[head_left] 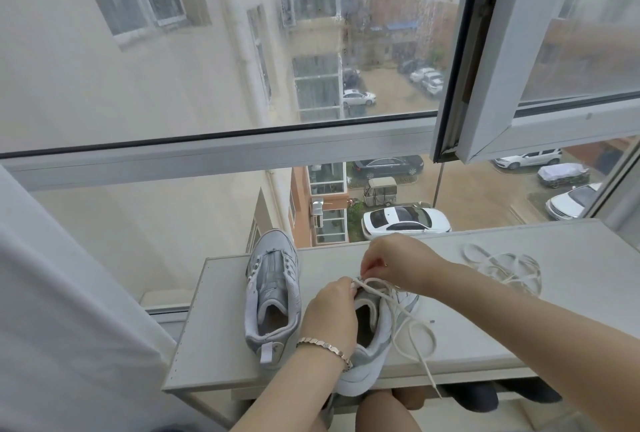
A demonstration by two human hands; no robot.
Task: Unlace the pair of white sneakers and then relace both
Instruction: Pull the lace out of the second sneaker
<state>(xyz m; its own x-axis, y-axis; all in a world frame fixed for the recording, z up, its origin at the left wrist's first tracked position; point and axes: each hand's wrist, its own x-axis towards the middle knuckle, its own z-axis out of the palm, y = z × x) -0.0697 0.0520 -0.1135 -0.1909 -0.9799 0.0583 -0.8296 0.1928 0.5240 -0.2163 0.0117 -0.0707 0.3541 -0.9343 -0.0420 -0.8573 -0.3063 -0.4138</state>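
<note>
Bare forearms are stretched forward over the desk (485,327). At the desk's near edge the half-laced sneaker (377,345) is set, its heel overhanging. The left hand (329,314), with a bracelet (325,347) at the wrist, is curled over this sneaker's collar and tongue, its grip closed on the upper. Just above the tongue the right hand (398,262) is bent down at the wrist, and the white lace (412,324) is pinched in its grip. Just left of this sneaker the unlaced sneaker (273,296) is stood; well to its right a loose lace (502,267) is heaped.
</note>
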